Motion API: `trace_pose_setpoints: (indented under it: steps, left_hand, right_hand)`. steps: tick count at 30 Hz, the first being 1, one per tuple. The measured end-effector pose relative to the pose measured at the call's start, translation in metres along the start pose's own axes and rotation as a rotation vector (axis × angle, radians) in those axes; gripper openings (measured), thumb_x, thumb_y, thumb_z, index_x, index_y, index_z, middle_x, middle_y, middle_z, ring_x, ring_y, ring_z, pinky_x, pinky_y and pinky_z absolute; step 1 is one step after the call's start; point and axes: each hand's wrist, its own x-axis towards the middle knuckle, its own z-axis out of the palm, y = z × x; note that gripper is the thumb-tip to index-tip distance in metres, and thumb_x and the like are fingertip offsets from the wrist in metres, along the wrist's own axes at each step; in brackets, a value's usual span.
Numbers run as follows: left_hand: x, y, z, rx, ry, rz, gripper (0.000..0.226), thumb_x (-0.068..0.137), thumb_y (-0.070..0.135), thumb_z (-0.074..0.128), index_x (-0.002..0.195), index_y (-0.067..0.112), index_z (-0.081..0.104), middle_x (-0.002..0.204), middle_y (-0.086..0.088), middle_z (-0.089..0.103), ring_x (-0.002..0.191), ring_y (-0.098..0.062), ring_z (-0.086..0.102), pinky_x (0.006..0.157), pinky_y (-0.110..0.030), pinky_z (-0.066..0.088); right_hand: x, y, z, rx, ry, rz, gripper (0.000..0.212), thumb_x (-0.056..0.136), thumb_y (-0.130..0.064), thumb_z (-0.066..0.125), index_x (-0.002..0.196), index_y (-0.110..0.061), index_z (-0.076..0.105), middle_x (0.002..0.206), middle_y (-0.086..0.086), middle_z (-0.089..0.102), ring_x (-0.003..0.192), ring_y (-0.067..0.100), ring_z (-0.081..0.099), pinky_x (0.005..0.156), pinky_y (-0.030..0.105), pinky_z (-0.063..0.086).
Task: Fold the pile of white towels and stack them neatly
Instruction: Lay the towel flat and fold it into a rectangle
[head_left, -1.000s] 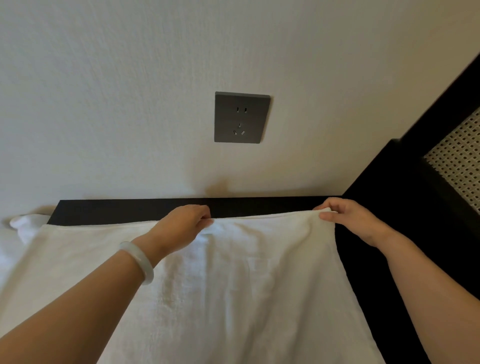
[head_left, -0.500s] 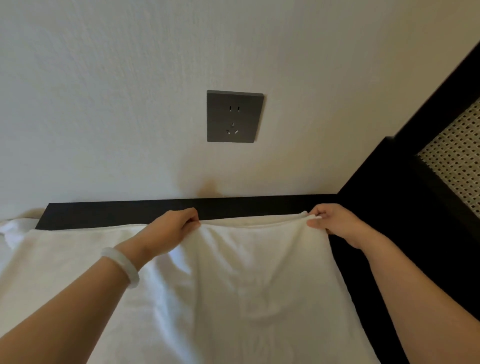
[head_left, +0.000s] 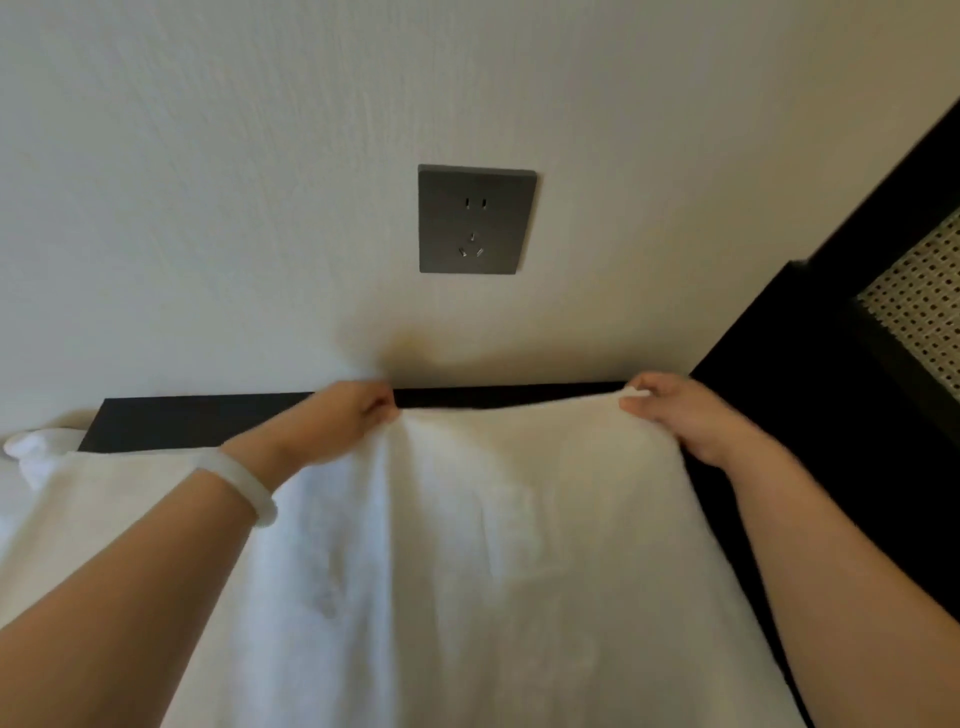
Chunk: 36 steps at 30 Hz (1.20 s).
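A pale, textured wall with a grey socket filled most of my view. Below it a dark surface ran along the wall. The white towel lay spread over this surface toward me, with its far edge raised a little. My left hand, with a pale bracelet on the wrist, pinched this edge near its middle. My right hand pinched the far right corner. Both had the fingers curled on the cloth. Another white cloth showed at the far left.

I judged this to be an early fold of one towel, with the edge held fairly straight between the hands. The next move would call for carrying this edge back toward me, both hands level, so that the corners meet; the near edge was out of view. Compared with half a second before, the gripped edge stood nearer the wall, and less of the dark strip showed between the hands.
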Motion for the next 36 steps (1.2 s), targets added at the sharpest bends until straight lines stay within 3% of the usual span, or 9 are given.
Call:
trace_pose_setpoints:
  steps: [4, 8, 14, 18, 20, 22, 25, 30, 36]
  left_hand:
    - [-0.001, -0.011, 0.032, 0.06, -0.011, -0.082, 0.014, 0.103, 0.027, 0.045, 0.094, 0.022, 0.054, 0.086, 0.001, 0.063, 0.074, -0.018, 0.06, 0.07, -0.036, 0.051]
    - [-0.007, -0.01, 0.035, -0.007, 0.099, -0.11, 0.017, 0.104, 0.028, 0.04, 0.092, 0.02, 0.049, 0.081, 0.002, 0.06, 0.071, -0.018, 0.057, 0.066, -0.035, 0.047]
    - [0.0, 0.008, 0.037, 0.248, 0.114, -0.227, 0.008, 0.103, 0.023, 0.044, 0.102, 0.015, 0.047, 0.088, -0.003, 0.058, 0.078, -0.023, 0.058, 0.064, -0.031, 0.039]
    - [0.0, 0.06, 0.069, 0.478, 0.358, 0.116, 0.035, 0.072, 0.016, 0.079, 0.103, 0.011, 0.062, 0.098, -0.011, 0.059, 0.087, -0.035, 0.06, 0.074, -0.043, 0.047]
    - [-0.006, 0.095, 0.095, 0.391, 0.231, 0.363, 0.044, 0.088, 0.031, 0.066, 0.128, 0.016, 0.058, 0.133, -0.012, 0.055, 0.121, -0.037, 0.055, 0.102, -0.052, 0.043]
    - [-0.011, 0.118, 0.117, 0.39, -0.062, 0.328, 0.058, 0.102, 0.048, 0.036, 0.155, 0.029, 0.022, 0.164, -0.005, 0.013, 0.151, -0.029, 0.011, 0.12, -0.057, 0.011]
    - [-0.005, 0.123, 0.133, 0.456, -0.139, 0.23, 0.064, 0.098, 0.061, 0.01, 0.155, 0.038, -0.008, 0.164, 0.002, -0.018, 0.15, -0.03, -0.018, 0.117, -0.063, -0.005]
    - [0.004, 0.132, 0.138, 0.506, -0.181, 0.189, 0.072, 0.087, 0.069, -0.006, 0.153, 0.041, -0.015, 0.162, 0.002, -0.024, 0.148, -0.033, -0.022, 0.115, -0.067, -0.007]
    - [-0.002, 0.135, 0.138, 0.467, -0.146, 0.172, 0.087, 0.073, 0.065, -0.021, 0.155, 0.036, -0.014, 0.163, 0.0, -0.023, 0.149, -0.03, -0.022, 0.118, -0.06, -0.008]
  right_hand:
    - [0.016, 0.022, 0.027, -0.181, 0.2, 0.053, 0.008, 0.094, -0.011, 0.06, 0.09, -0.006, 0.064, 0.09, 0.009, 0.065, 0.082, 0.02, 0.058, 0.069, 0.031, 0.042]
    - [0.016, 0.031, 0.026, -0.136, 0.32, 0.043, 0.028, 0.095, -0.019, 0.061, 0.09, 0.008, 0.059, 0.084, 0.013, 0.06, 0.077, 0.022, 0.052, 0.065, 0.032, 0.036]
    - [0.01, 0.027, 0.034, -0.279, 0.459, 0.053, 0.033, 0.092, -0.033, 0.068, 0.072, -0.012, 0.052, 0.076, 0.004, 0.058, 0.074, 0.022, 0.055, 0.062, 0.033, 0.038]
    - [-0.01, 0.027, 0.025, -0.098, 0.367, 0.195, 0.03, 0.092, -0.038, 0.065, 0.087, -0.009, 0.057, 0.091, 0.008, 0.064, 0.085, 0.024, 0.061, 0.074, 0.037, 0.052]
    - [-0.037, 0.034, 0.02, -0.034, 0.238, 0.246, 0.031, 0.091, -0.037, 0.068, 0.098, -0.008, 0.062, 0.097, 0.01, 0.069, 0.092, 0.027, 0.066, 0.084, 0.043, 0.057]
    - [-0.07, 0.045, 0.017, 0.017, 0.092, 0.279, 0.03, 0.088, -0.036, 0.072, 0.104, -0.012, 0.066, 0.1, 0.007, 0.073, 0.095, 0.025, 0.07, 0.089, 0.045, 0.057]
    - [-0.113, 0.061, 0.015, 0.054, -0.076, 0.298, 0.021, 0.087, -0.027, 0.075, 0.107, -0.019, 0.072, 0.101, -0.001, 0.077, 0.094, 0.019, 0.073, 0.09, 0.041, 0.057]
    - [-0.148, 0.096, 0.013, 0.155, 0.206, 0.309, 0.026, 0.088, -0.024, 0.076, 0.099, -0.002, 0.071, 0.092, 0.01, 0.076, 0.086, 0.028, 0.073, 0.082, 0.042, 0.059]
    - [-0.209, 0.119, 0.007, 0.336, 0.013, 0.345, 0.04, 0.096, -0.039, 0.061, 0.108, -0.002, 0.069, 0.105, 0.011, 0.074, 0.099, 0.027, 0.071, 0.09, 0.04, 0.055]
